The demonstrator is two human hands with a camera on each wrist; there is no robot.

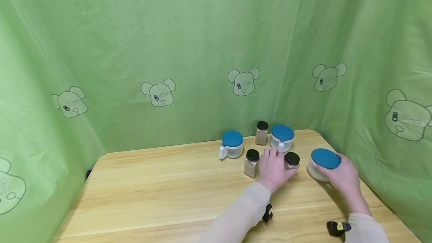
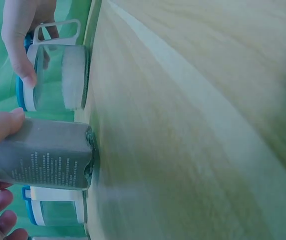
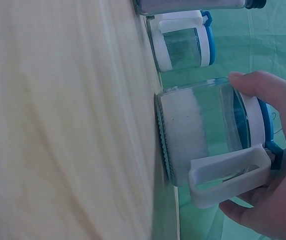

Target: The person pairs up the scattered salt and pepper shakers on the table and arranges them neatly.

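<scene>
Sleeves: pale, both arms reaching in over the table [image 1: 162, 190].
Right hand: thumb and fingers [image 1: 344, 177] curled round the top of a jar, apart from the other hand.
Gripped jar: under that hand, blue-lidded glass [image 3: 182, 130], part full of something white; likely the heavier, smooth and breakable. The rim under the lid or the side handle [image 3: 230, 180] looks the surest hold.
Left hand: clamped [image 1: 275, 168] round the upper part of a bottle.
Gripped bottle: upright in that hand, black-capped, filled with powder [image 2: 48, 152]; probably light, stiff, its flat sides easy to pinch.
Second bottle: just left of the left hand [image 1: 251, 164].
Handled jar: farther out, left of both hands [image 1: 233, 148].
Beyond the left hand: third jar [image 1: 282, 138], third bottle beside it [image 1: 261, 135].
Backdrop: green curtain [image 1: 195, 48].
</scene>
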